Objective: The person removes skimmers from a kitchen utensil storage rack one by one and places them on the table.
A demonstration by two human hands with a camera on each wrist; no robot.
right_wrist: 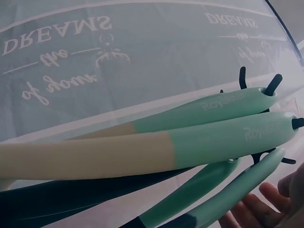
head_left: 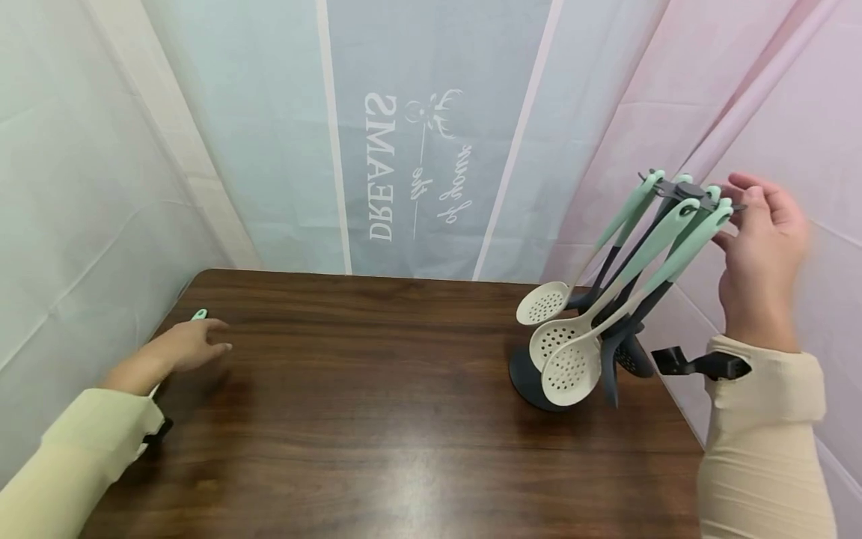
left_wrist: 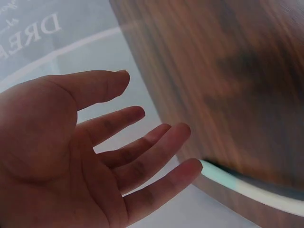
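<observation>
Mint silicone handles [right_wrist: 223, 135] hang from the utensil stand [head_left: 687, 191], top-heavy (likely tippy); the right hand [head_left: 764, 247], fingers loosely spread, touches its top. Left of the stand, the left hand [head_left: 191, 344] hovers with fingers relaxed and apart beside a light utensil [left_wrist: 247, 187].

The utensil rack [head_left: 633, 292] stands on the table's [head_left: 377, 419] right side, a handle [head_left: 199, 314] far left.

My left hand [head_left: 185, 346] was bare, and its arm wore a long, pale yellow-green sleeve [head_left: 63, 457] that ended at the wrist, where a small black mount [head_left: 156, 433] was strapped. My right hand [head_left: 764, 258] was bare too; its cream sleeve [head_left: 764, 442] had a ribbed cuff and a black clip-like bracket [head_left: 700, 364] that stuck out left.
</observation>
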